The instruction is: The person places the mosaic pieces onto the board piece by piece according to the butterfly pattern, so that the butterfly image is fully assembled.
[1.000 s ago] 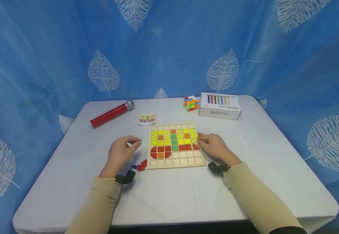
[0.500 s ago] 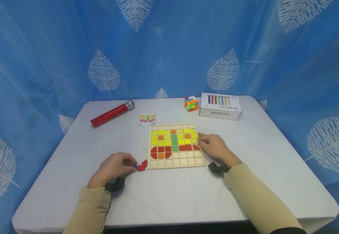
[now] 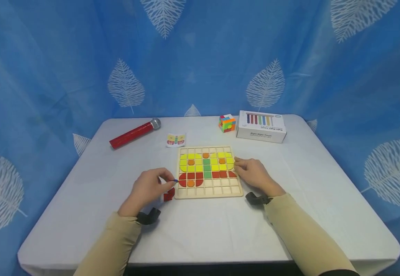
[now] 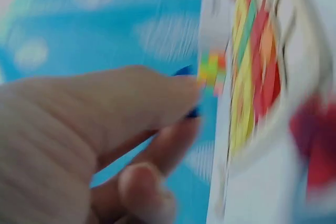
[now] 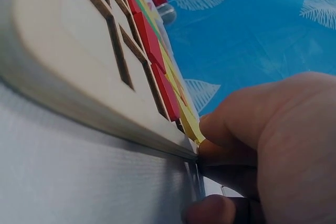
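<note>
Between the thumb and finger of my left hand (image 3: 148, 188) is a small blue puzzle piece (image 3: 176, 180), mostly covered by the fingertips in the left wrist view. It is held just off the left edge of a wooden grid board (image 3: 217, 193). Yellow, red, green and orange pieces sit in the board's upper and middle cells. On the board's right edge, my right hand (image 3: 254, 174) grips the rim, with the thumb near a yellow piece (image 5: 191, 121) in the right wrist view. Loose red pieces (image 3: 168, 194) lie on the table under my left hand, beside the board's lower left corner.
A small pattern card (image 3: 176, 140) lies behind the board. Farther back are a red microphone (image 3: 132, 135) on the left, a colourful puzzle cube (image 3: 227, 123) and a white box (image 3: 261, 126) on the right. A blue leaf-print curtain hangs behind the white table.
My left hand went down to the loose pieces, took the blue piece and lifted it up and right to the board's left edge. The right hand stayed on the board's rim.
</note>
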The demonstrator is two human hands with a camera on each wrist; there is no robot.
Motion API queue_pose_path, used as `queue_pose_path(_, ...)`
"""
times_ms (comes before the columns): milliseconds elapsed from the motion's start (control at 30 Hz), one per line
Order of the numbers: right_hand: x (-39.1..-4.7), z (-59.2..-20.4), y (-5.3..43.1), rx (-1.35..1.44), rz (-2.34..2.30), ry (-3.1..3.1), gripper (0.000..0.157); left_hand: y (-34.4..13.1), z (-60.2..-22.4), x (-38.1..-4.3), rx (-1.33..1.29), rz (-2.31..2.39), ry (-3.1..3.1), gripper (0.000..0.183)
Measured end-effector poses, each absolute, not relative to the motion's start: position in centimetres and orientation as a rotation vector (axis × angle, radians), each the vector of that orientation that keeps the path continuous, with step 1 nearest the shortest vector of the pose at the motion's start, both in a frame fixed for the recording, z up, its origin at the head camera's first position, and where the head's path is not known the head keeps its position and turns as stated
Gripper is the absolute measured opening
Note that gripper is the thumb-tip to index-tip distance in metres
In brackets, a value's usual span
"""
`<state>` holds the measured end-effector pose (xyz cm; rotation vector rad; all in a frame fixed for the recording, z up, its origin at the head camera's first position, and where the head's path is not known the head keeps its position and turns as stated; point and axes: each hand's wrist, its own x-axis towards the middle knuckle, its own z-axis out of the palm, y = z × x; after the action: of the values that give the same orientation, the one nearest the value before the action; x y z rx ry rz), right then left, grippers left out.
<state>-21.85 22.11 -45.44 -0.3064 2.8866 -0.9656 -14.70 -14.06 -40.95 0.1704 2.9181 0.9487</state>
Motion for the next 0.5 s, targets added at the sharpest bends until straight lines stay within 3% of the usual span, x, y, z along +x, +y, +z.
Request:
queue_pose_path(267,-21.9,-45.3,22.7,-0.32,-0.998,2.881,0.042,-5.7,-41.1,-16.3,0.545,0.733,3.046,0.008)
queue_pose_path(500,-21.7,-45.2,22.7,-0.351,-1.008,2.884,0.04,-3.0,-43.2,-16.5,0.633,0.506,3.144,0.004)
